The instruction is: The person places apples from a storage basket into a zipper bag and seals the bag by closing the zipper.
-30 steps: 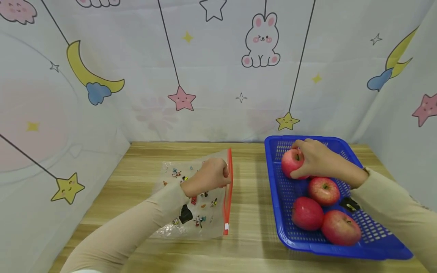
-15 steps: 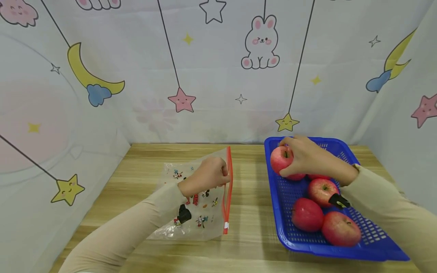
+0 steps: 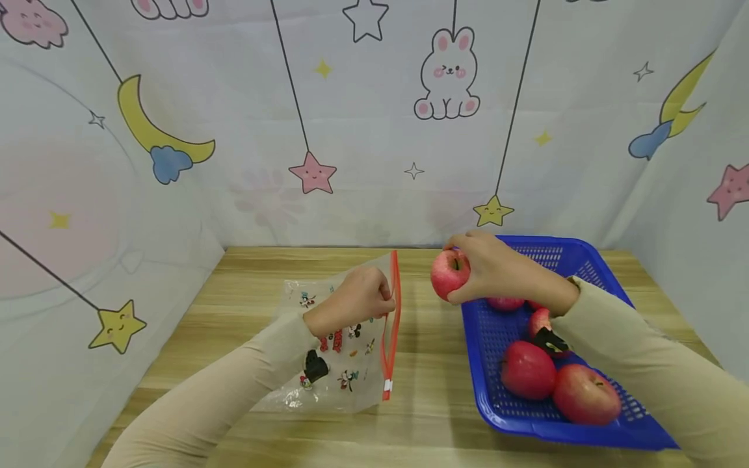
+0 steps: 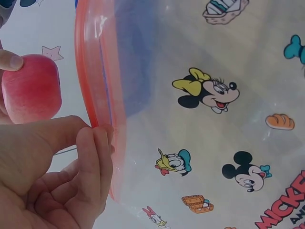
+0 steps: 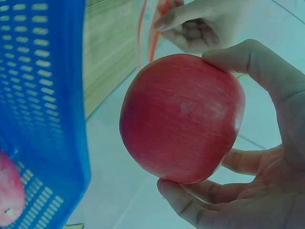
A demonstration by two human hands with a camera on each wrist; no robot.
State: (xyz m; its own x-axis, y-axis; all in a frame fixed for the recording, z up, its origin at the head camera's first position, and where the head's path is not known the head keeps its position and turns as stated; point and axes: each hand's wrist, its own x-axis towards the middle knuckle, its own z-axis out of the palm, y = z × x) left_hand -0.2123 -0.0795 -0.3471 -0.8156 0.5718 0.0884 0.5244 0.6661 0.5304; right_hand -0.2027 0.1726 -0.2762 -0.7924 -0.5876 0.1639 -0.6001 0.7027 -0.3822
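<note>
My left hand (image 3: 361, 296) pinches the upper edge of a clear zip bag (image 3: 351, 383) by its orange-red zip strip (image 4: 90, 71). The bag carries printed cartoon figures, and its mouth faces right, parted a little along the strip. A white slider (image 3: 388, 385) sits at the strip's near end. My right hand (image 3: 488, 266) grips a red apple (image 3: 447, 276) between thumb and fingers, at the left rim of the blue basket (image 3: 476, 383). In the right wrist view the apple (image 5: 183, 119) is held up beside the basket wall, thumb on one side and fingertips on the other.
Several more apples lie in the basket, among them a red one (image 3: 528, 370) and a paler one (image 3: 587, 394) near its front. The wooden table (image 3: 430, 364) shows between bag and basket. A white printed curtain (image 3: 363, 214) stands behind the table and along both sides.
My right hand has carried the apple up and leftward, from over the basket to past its left rim. My left hand stays on the bag's edge, barely moving.
</note>
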